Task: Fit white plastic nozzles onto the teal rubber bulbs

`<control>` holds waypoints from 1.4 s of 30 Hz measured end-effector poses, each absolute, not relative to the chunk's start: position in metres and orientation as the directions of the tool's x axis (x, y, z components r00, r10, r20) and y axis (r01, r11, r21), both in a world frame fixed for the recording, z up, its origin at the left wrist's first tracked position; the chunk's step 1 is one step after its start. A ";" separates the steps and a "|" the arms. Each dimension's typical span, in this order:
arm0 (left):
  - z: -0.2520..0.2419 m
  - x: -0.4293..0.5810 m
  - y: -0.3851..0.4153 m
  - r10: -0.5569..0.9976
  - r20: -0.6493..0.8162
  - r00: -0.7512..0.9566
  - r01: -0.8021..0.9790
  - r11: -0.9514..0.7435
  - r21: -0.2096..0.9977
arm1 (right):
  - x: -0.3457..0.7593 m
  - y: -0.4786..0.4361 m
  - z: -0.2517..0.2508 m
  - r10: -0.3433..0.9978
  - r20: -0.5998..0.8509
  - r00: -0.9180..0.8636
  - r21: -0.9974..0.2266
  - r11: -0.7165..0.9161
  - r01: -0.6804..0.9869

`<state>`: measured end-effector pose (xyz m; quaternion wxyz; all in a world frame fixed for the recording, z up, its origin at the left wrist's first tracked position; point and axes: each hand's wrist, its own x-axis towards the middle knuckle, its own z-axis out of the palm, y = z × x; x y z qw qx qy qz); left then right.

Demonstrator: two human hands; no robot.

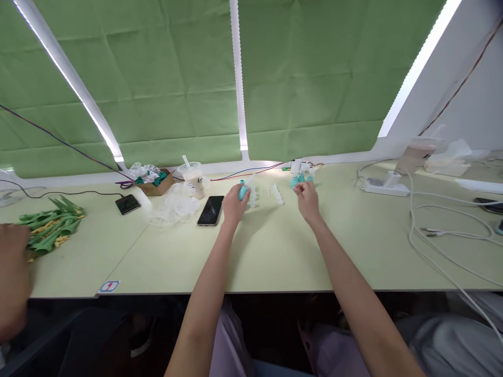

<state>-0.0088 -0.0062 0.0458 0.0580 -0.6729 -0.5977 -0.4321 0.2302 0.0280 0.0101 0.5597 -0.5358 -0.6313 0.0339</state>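
Teal piece [242,192] in left grip [234,204], phone [211,211] beside

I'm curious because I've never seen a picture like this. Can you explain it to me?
There's no robot, just a person's bare left hand and right hand. The one picture comes from a camera worn on that person's head, looking forward and down. The left hand holds a small turquoise thing. The right hand is at some turquoise pieces; I can't tell whether it holds one. Between the hands, little white pieces lie on the pale table. Also there: a phone, a cup with a straw, and a green and yellow pile. The hand at the left edge is someone else's.
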 end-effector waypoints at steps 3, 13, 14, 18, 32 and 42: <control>0.047 -0.016 -0.003 0.702 0.648 -0.297 0.765 -0.231 0.601 | 0.203 0.019 0.001 0.800 0.593 -0.085 -0.441 0.411 0.798; 0.042 -0.015 -0.005 0.715 0.603 -0.354 0.659 -0.267 0.703 | 0.158 0.065 0.017 0.780 0.496 -0.382 0.076 0.399 0.914; 0.043 -0.015 -0.005 0.720 0.596 -0.356 0.654 -0.264 0.709 | 0.156 0.070 0.019 0.780 0.483 -0.399 0.098 0.404 0.909; 0.042 -0.018 -0.004 0.739 0.554 -0.384 0.624 -0.234 0.745 | 0.151 0.083 0.017 0.771 0.463 -0.436 0.161 0.411 0.897; 0.044 -0.021 -0.002 0.756 0.541 -0.369 0.616 -0.237 0.751 | 0.143 0.105 -0.008 0.802 0.418 -0.427 0.174 0.391 0.904; 0.045 -0.020 -0.003 0.775 0.539 -0.329 0.654 -0.225 0.722 | 0.151 0.101 0.002 0.794 0.435 -0.425 0.189 0.381 0.905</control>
